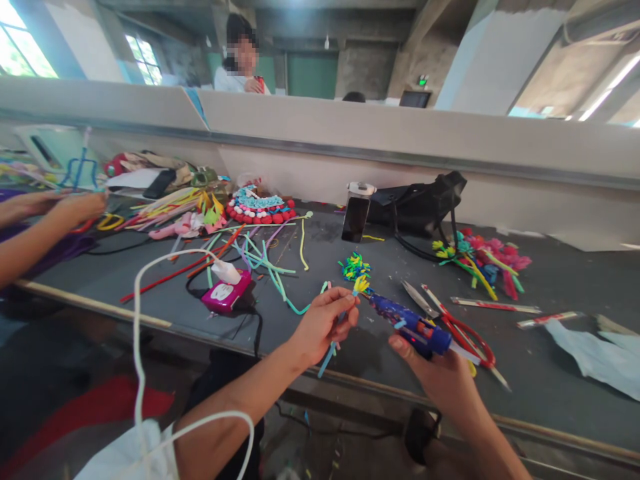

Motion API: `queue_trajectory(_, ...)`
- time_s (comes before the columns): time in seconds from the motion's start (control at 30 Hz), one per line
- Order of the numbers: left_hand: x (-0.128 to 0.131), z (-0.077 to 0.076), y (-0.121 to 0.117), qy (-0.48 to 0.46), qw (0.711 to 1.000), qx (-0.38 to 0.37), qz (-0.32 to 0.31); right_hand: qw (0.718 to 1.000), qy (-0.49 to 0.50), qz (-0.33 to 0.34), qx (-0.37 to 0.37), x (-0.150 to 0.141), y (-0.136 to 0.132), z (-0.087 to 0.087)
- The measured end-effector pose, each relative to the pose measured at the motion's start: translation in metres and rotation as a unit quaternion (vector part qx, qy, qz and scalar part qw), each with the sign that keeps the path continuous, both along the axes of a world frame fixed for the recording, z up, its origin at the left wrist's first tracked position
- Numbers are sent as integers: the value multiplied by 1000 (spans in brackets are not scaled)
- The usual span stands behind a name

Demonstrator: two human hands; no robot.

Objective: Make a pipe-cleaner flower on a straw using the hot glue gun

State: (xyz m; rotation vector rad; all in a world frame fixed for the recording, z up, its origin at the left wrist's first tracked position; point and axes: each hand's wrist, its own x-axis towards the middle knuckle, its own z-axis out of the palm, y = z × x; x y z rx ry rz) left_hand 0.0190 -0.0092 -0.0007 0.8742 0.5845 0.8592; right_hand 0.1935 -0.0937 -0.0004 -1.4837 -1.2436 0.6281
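Observation:
My left hand (327, 321) pinches a small pipe-cleaner flower (361, 285) with a yellow head; pale blue and pink stems hang below the fingers. In my right hand (440, 373) is a dark blue hot glue gun (410, 323), a whitish glue stick poking from its back end. Its nozzle points left, close to the flower; whether it touches cannot be made out. Just beyond lies a pile of green, blue and yellow pieces (355, 267). Red-handled scissors (463, 330) rest beside the glue gun on the dark table (400, 420).
A magenta power adapter (227, 291) with a white plug and cord sits left, near loose pipe cleaners (270, 267). Behind are a phone (356, 219), a black bag (420, 207) and a beaded blue-red piece (260, 203). Colourful flowers (493, 257) lie right. A co-worker's hands (75, 207) work far left.

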Motion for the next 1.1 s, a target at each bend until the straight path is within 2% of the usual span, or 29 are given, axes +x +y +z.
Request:
queue_trajectory(0.83,1,-2,1,6,1000,4,-6,1000,25,-6,4,-3,1,-4)
queue_trajectory(1.1,1,-2,1,6,1000,3,-5,999,20,29,-3,2,0,-10)
